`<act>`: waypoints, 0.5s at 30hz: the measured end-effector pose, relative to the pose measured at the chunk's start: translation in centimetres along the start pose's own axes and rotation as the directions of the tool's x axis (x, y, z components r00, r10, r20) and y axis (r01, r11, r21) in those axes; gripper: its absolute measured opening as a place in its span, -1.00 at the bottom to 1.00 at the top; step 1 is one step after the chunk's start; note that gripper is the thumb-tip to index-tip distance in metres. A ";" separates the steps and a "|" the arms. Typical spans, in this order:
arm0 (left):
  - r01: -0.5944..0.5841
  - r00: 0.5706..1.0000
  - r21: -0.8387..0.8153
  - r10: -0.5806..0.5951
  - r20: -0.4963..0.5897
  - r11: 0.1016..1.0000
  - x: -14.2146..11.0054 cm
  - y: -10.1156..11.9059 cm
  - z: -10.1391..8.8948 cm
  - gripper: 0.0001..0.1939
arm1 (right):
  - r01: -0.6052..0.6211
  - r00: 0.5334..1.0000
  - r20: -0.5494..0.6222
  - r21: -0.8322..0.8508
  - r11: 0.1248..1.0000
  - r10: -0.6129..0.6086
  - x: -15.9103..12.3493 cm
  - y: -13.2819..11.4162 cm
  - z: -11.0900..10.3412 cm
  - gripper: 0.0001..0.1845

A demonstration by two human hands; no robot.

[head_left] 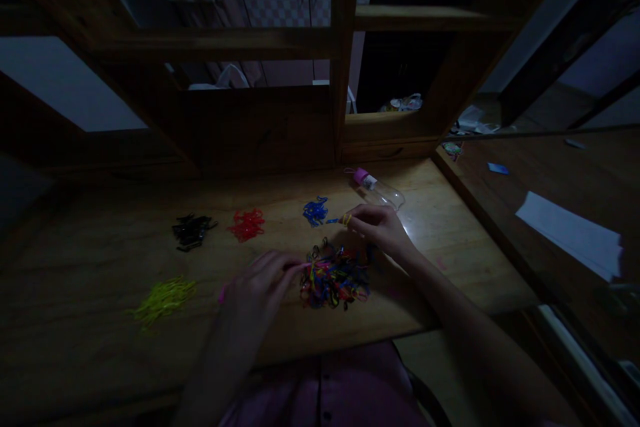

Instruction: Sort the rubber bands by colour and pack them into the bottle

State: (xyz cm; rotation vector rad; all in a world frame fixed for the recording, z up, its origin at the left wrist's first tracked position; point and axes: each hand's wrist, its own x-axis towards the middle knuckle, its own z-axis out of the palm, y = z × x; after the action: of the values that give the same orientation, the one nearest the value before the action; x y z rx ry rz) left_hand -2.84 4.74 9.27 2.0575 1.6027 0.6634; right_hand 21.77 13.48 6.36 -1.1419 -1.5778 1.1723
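A mixed heap of coloured rubber bands lies on the wooden table in front of me. At its left edge my left hand pinches a pink rubber band. My right hand is closed above the heap's far side, a blue rubber band at its fingertips and a yellow band around or between the fingers; which of these I cannot tell. Just beyond is a small blue pile. Further left lie separate piles of red bands, black bands and yellow bands.
A clear bottle with a pink cap lies on its side behind my right hand. Wooden shelving rises at the table's back. On the brown surface to the right are white papers and a small blue packet.
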 end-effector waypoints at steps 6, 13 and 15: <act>0.158 0.983 0.087 -0.148 -0.108 0.984 -3.5 -4.5 -3.4 -0.75 | 0.027 0.999 0.019 0.032 0.999 -0.028 0.0 -0.1 0.1 -0.83; 0.145 0.960 -0.002 -0.141 -0.240 0.989 -5.1 -8.7 -1.0 -0.63 | -0.003 1.000 -0.014 -0.005 1.000 0.003 0.2 -0.3 0.8 -0.83; 0.140 0.940 -0.033 -0.143 -0.310 0.990 -5.5 -8.4 -0.6 -0.70 | 0.012 1.000 0.009 -0.060 0.998 -0.012 0.5 -1.3 2.0 -0.86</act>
State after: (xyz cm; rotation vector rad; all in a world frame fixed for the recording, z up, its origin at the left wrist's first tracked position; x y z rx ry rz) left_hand -10.67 1.36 4.08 1.8769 1.8940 0.9806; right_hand 19.53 13.38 7.25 -1.1658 -1.6342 1.1298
